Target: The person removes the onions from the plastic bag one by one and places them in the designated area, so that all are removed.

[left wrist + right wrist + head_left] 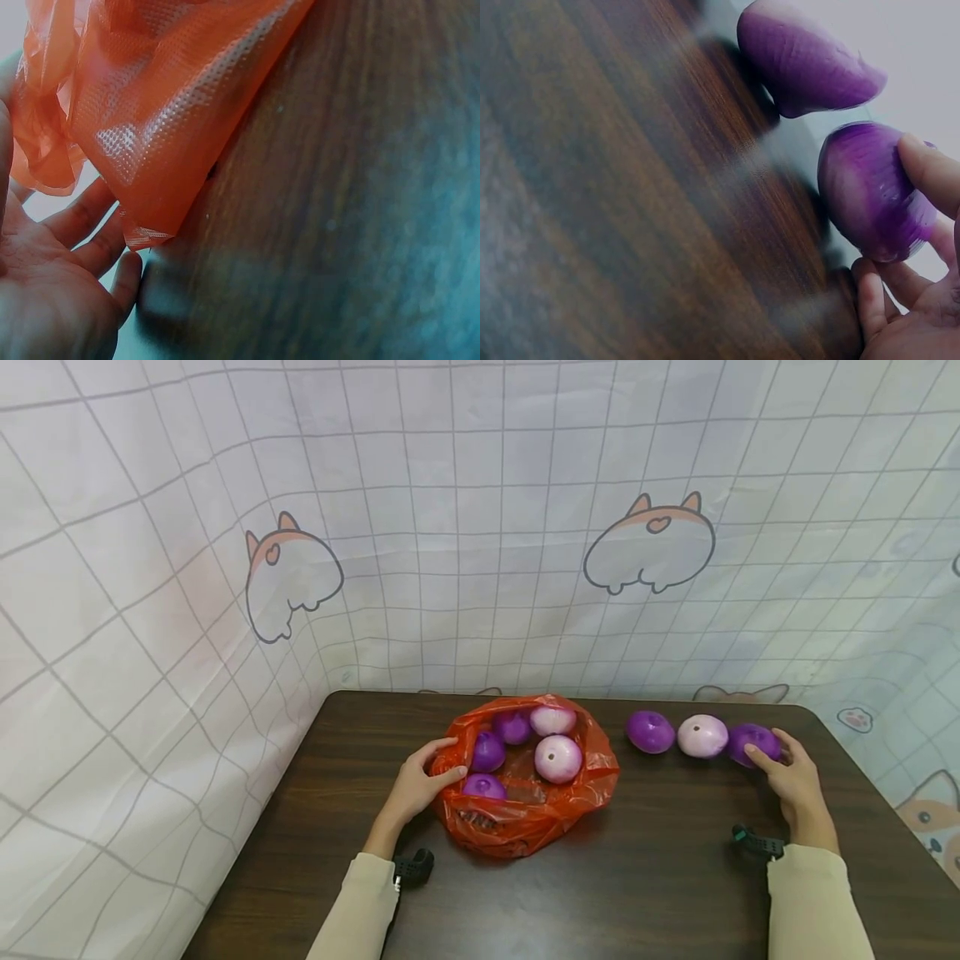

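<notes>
My left hand (422, 781) pinches the left rim of a red plastic bag (517, 843), thumb over the edge and fingers outside. In the left wrist view, the bag's side (172, 112) hangs close by the palm. Several onions lie in the open bag, some purple, such as one onion (489, 752), others pale pink like this onion (558, 759). At the far right, my right hand (797, 781) holds a purple onion (752, 743) between thumb and fingers. The right wrist view shows the thumb on top of that onion (866, 195).
Left of the held onion, a pale pink onion (702, 737) and another purple onion (650, 732) stand in a row on the dark wooden table (600, 893). A white grid-patterned cloth (487, 527) hangs behind the table and along both sides.
</notes>
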Available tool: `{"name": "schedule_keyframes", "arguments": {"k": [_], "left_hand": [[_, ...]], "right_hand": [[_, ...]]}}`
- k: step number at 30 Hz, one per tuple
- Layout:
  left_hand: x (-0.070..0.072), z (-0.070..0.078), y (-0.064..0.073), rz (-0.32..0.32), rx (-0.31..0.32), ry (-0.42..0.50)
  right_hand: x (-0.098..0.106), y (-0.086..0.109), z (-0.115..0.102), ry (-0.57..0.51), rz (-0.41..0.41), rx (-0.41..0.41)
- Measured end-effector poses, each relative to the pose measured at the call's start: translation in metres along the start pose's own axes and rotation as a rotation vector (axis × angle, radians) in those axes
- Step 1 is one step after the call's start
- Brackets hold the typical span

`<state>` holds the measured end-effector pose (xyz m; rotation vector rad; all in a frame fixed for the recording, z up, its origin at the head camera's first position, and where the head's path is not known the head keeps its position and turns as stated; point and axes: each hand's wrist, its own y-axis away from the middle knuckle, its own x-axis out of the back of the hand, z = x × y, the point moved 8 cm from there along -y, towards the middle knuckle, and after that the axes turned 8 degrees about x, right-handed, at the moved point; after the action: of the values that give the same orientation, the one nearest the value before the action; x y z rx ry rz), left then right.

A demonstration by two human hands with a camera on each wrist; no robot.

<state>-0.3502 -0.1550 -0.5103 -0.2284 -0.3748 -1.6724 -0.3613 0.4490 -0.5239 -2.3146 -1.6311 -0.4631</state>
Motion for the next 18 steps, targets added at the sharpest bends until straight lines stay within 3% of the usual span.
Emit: {"name": "schedule_keyframes", "arguments": {"k": [18], "left_hand": [[0.0012, -0.0018, 0.0001, 0.027, -0.038, 0.023]], "right_hand": [[0.0002, 0.0000, 0.0046, -0.046, 0.008, -0.018]]}}
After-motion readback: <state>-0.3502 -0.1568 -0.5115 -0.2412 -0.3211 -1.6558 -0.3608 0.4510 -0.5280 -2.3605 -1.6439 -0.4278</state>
